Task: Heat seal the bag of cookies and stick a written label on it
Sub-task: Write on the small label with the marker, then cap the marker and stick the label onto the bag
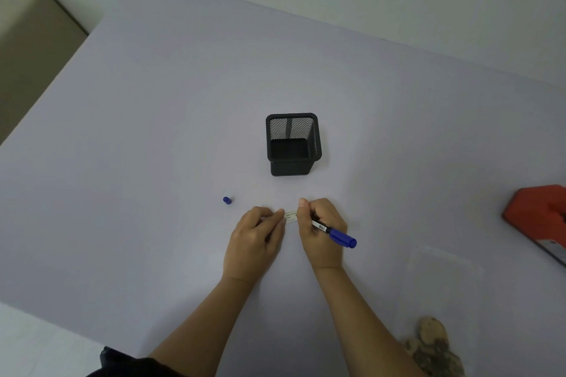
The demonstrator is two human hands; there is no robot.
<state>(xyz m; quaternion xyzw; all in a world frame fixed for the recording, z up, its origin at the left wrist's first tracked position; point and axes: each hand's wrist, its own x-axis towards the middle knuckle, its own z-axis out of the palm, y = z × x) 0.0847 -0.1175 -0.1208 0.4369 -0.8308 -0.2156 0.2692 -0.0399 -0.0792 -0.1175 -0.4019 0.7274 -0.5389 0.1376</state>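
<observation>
- Writing on label (291,216), right hand (321,229) fingers wrapped round blue marker (335,231).
- Pinning label with left hand (255,239) fingertips pressed down.
- Probably next: recapping with cap (227,200), sticking label on bag (435,343).

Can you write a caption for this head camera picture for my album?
Right hand writes with a blue pen on a label steadied by the left hand.

Both forearms are bare from wrist to elbow, with no sleeves, watch or rings on the left hand (255,237) or right hand (320,231). A dark black garment (128,366) shows nearest.
</observation>
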